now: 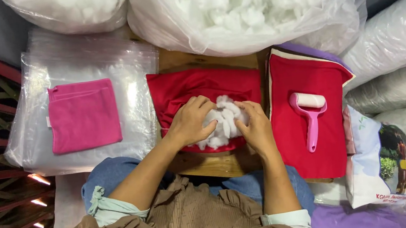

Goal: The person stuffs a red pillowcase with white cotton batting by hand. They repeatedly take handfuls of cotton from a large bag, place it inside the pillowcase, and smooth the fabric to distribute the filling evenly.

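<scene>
While both hands, left hand (190, 121) and right hand (254, 124), press together on white stuffing (220, 122) at the mouth of the red cover (199, 88) mid-tabletop, loose tufts could spill out the near edge if their grip loosens.

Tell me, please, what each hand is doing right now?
Left hand: closed on fluffy white fibre stuffing.
Right hand: closed on the same stuffing.

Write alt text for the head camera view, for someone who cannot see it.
Two hands, left and right, press white stuffing into a red cushion cover on a wooden table. A pink lint roller lies on red covers at right, a pink cloth at left.
</scene>
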